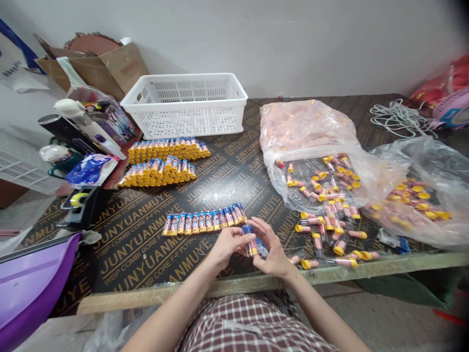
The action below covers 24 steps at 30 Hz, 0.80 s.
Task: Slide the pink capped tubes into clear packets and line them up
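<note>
- Table (142,266): patterned top, partly covered at the left by a purple tub (40,298) that the picture's edge cuts off.
- Plastic bag (308,117): pinkish film clouds its contents.
- Left hand (229,244): clamped on the held tube (249,244), some fingertips hidden.
- Right hand (273,249): fingers curled about that tube; cannot tell whether they grip.
- Held tube: between both hands, near the table's front edge, label unreadable.
- Blue patterned piece (261,248): beside the tube, partly hidden, unclear.

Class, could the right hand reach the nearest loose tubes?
Probably yes: the nearest loose tubes lie beside the right hand, nothing visibly blocking, though it's busy at the blue-topped tube.
</note>
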{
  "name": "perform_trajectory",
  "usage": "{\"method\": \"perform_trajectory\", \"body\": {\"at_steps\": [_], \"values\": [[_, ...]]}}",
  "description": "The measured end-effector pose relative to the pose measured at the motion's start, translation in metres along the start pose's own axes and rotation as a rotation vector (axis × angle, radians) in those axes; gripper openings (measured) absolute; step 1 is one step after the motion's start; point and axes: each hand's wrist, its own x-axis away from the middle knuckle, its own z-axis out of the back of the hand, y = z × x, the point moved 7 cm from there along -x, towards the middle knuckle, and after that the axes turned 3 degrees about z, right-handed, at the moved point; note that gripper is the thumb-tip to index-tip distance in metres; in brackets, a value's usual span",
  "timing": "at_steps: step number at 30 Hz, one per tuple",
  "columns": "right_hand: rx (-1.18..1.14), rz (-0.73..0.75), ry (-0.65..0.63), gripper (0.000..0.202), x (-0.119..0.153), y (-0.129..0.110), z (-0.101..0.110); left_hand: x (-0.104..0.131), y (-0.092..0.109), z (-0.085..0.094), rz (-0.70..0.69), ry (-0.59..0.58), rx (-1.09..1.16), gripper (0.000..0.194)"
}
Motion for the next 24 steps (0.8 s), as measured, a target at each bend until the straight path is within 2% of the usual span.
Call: {"method": "perform_trajectory", "body": {"at_steps": [3, 5, 8, 11, 16, 20, 22, 24], "values": [[0.101, -0.025, -0.047, 0.089, -0.001, 0.002, 0.005, -0.01, 0.008, 0.01, -0.061, 0.055, -0.06, 0.046], [0.19, -0.056, -0.039, 0.092, -0.001, 0.007, 0.015, -0.02, 0.024, 0.028, -0.176, 0.205, -0.189, 0.051], [0.292, -0.106, 0.053, 0.085, 0.0, 0.018, 0.039, -0.029, 0.055, 0.055, -0.369, 0.514, -0.545, 0.052], [0.49, -0.179, 0.114, 0.067, 0.005, 0.036, 0.062, -0.037, 0.069, 0.063, -0.423, 0.642, -0.857, 0.043], [0.977, -0.347, 0.229, 0.035, 0.025, 0.061, 0.116, -0.043, 0.068, 0.062, -0.377, 0.687, -1.119, 0.044], [1.136, -0.366, 0.268, 0.027, 0.041, 0.062, 0.152, -0.03, 0.067, 0.052, -0.401, 0.74, -1.203, 0.046], [1.173, -0.352, 0.193, 0.024, 0.045, 0.063, 0.156, -0.022, 0.058, 0.038, -0.473, 0.666, -1.155, 0.035], [1.184, -0.34, 0.101, 0.023, 0.046, 0.066, 0.153, -0.02, 0.038, 0.016, -0.525, 0.468, -1.133, 0.026]]}}
